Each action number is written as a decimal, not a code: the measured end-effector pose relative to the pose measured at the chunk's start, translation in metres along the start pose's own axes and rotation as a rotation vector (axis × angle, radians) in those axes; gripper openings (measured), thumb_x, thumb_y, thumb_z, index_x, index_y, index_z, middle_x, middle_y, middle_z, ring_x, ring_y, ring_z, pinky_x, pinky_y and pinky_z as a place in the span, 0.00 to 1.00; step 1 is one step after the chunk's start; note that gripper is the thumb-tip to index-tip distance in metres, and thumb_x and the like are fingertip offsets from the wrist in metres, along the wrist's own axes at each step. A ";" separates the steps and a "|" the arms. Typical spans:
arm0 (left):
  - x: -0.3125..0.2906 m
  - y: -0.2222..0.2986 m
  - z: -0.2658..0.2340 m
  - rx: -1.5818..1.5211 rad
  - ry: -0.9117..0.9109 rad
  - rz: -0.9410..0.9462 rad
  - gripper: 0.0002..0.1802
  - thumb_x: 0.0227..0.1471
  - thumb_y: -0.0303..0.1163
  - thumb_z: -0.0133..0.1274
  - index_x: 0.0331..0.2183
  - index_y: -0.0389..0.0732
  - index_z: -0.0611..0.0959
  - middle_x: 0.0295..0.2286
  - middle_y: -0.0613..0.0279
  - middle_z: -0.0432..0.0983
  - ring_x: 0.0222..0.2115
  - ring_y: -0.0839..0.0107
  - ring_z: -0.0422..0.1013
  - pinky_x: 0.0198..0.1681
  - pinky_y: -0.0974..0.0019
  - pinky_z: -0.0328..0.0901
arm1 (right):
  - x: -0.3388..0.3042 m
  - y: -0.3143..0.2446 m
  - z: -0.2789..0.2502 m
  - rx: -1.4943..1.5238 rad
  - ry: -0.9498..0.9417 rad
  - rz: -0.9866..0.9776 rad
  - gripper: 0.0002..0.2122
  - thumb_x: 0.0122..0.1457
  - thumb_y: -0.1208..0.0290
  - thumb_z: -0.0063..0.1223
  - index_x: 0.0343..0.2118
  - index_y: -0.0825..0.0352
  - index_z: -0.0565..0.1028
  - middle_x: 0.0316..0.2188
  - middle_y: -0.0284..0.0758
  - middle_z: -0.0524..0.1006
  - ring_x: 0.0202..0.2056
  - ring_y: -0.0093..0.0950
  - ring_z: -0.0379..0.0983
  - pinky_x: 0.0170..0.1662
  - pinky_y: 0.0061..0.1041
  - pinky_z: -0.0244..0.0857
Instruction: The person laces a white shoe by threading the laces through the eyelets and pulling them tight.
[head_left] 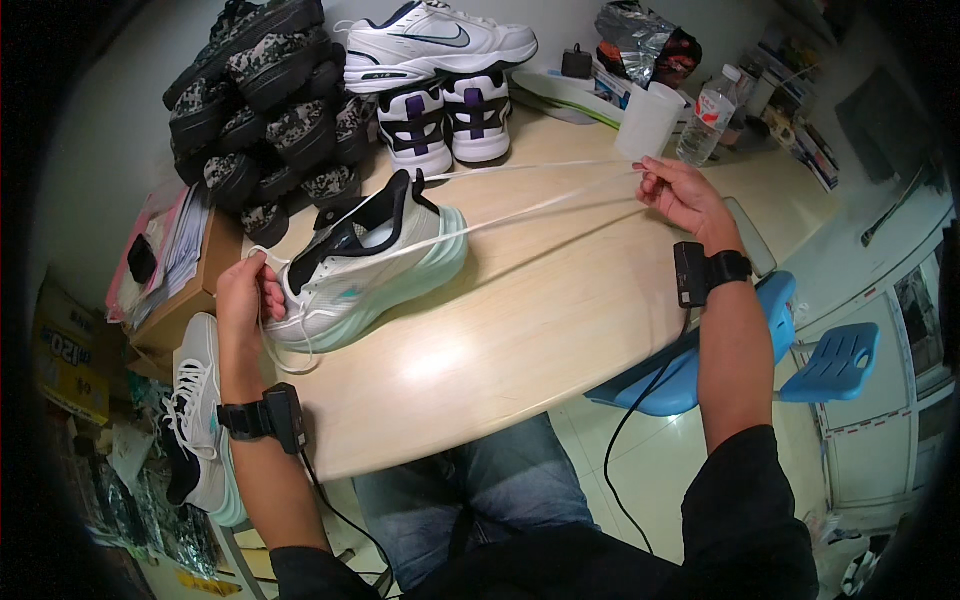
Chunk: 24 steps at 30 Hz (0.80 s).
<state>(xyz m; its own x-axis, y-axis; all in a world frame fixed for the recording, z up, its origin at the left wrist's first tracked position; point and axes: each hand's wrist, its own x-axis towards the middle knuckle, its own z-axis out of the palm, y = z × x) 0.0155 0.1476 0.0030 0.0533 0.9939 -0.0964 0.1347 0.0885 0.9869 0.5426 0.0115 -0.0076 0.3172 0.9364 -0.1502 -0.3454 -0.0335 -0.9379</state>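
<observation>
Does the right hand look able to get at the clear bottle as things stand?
Likely yes: the bottle stands just beyond the right hand, nothing visible between them, though that hand holds the stretched shoelace.

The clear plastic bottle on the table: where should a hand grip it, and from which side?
Probably best around the cylindrical body of the clear plastic bottle, below its white cap, coming from the near right. It stands upright; the white roll crowds its left, while bare tabletop lies to its near right.
</observation>
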 end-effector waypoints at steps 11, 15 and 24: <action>-0.001 0.000 -0.002 -0.017 -0.017 0.009 0.17 0.57 0.39 0.43 0.21 0.41 0.71 0.11 0.66 0.66 0.07 0.76 0.59 0.10 0.74 0.56 | -0.005 0.002 -0.001 -0.133 -0.046 -0.025 0.11 0.57 0.79 0.50 0.41 0.78 0.69 0.34 0.43 0.73 0.38 0.33 0.74 0.48 0.34 0.71; -0.002 0.000 -0.001 -0.014 -0.031 0.011 0.17 0.58 0.38 0.42 0.21 0.41 0.71 0.11 0.66 0.66 0.07 0.76 0.60 0.10 0.74 0.56 | 0.001 0.005 -0.003 -0.090 -0.016 -0.028 0.09 0.57 0.77 0.51 0.38 0.75 0.70 0.34 0.42 0.74 0.38 0.33 0.74 0.49 0.33 0.70; -0.005 0.003 0.001 -0.018 -0.042 0.026 0.16 0.58 0.38 0.43 0.21 0.41 0.71 0.12 0.66 0.66 0.08 0.77 0.60 0.11 0.75 0.56 | -0.008 0.002 0.020 -0.296 0.016 0.023 0.07 0.56 0.76 0.53 0.37 0.72 0.72 0.30 0.38 0.76 0.34 0.28 0.76 0.40 0.27 0.73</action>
<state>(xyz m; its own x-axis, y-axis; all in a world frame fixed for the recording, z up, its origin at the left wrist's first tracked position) 0.0167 0.1425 0.0062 0.0977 0.9923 -0.0761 0.1146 0.0647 0.9913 0.5220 0.0108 -0.0018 0.3273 0.9286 -0.1751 -0.0804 -0.1572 -0.9843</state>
